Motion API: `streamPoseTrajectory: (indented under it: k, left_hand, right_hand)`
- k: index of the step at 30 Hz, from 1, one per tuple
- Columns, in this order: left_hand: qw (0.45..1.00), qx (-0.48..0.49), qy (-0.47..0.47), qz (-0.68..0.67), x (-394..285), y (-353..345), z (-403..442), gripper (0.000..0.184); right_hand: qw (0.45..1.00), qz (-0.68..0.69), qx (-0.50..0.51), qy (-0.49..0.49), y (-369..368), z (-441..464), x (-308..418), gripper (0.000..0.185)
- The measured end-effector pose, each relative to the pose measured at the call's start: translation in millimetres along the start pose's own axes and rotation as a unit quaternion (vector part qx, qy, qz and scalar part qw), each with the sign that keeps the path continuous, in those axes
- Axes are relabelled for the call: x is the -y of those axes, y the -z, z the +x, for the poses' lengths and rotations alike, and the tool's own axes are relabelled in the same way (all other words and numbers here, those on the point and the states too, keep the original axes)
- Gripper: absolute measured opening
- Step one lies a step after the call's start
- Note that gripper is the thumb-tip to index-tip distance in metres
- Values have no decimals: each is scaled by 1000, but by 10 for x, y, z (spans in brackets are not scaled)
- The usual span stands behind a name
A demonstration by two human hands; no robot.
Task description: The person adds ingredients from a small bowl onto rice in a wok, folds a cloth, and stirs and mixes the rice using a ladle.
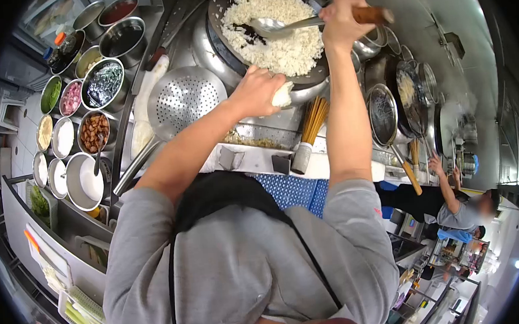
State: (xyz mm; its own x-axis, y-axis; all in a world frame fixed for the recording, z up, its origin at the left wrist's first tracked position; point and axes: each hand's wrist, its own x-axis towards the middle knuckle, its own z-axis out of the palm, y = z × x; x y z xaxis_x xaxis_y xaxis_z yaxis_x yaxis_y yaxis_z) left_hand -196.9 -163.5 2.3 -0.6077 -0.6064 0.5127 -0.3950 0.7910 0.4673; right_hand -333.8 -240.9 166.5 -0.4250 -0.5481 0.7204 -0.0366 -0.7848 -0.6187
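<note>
Across far steel range [190, 47], clasps wooden-handled steel ladle [270, 28] in right hand [344, 26], crumpled white cloth [282, 94] in left hand [259, 92] beside round black wok [318, 72]; could spill white rice [291, 53] inside over near edge if shoving hard.

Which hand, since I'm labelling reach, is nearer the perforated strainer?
Left. The left hand is to the right of the perforated strainer, at the near edge of the wok; the right hand is farther off, holding the ladle.
</note>
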Motion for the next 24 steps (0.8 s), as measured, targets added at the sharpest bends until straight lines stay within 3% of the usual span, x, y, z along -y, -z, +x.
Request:
streamPoseTrajectory:
  k: [1,5,6,7,9,11,15,17,18,21,24]
  left_hand:
    - [1000,-6,-1,6,14,16,43,52]
    - [1000,24,17,1,-33,52,19,53]
    - [999,33,22,-3,-27,34,2,54]
    - [999,41,27,-6,-9,20,2,54]
    - [999,31,30,-5,-7,49,3,55]
    - [999,24,22,-4,-31,45,17,56]
    - [999,48,25,-4,-54,51,-39,55]
    - [998,47,32,3,-44,43,7,54]
    - [999,42,33,11,-40,13,-2,53]
    - [999,29,27,8,-76,28,-3,53]
    - [999,23,20,13,-69,53,-7,53]
  right_hand:
    - [997,-53,42,-36,-30,162,27,31]
    - [958,-258,20,-124,-265,607,916,33]
    - [977,24,133,-167,139,874,819,35]
    - [967,39,183,-172,147,647,1292,34]
    - [992,-102,12,-73,208,-3,879,31]
    - [999,-9,-32,-15,510,-203,210,28]
    - [984,-149,-9,-96,339,625,684,30]
    - [986,-15,68,-154,596,897,1029,30]
    - [988,-18,70,-134,692,786,1157,29]
    - [992,-45,-114,-25,902,218,225,30]
    - [991,-66,-76,-93,832,747,337,23]
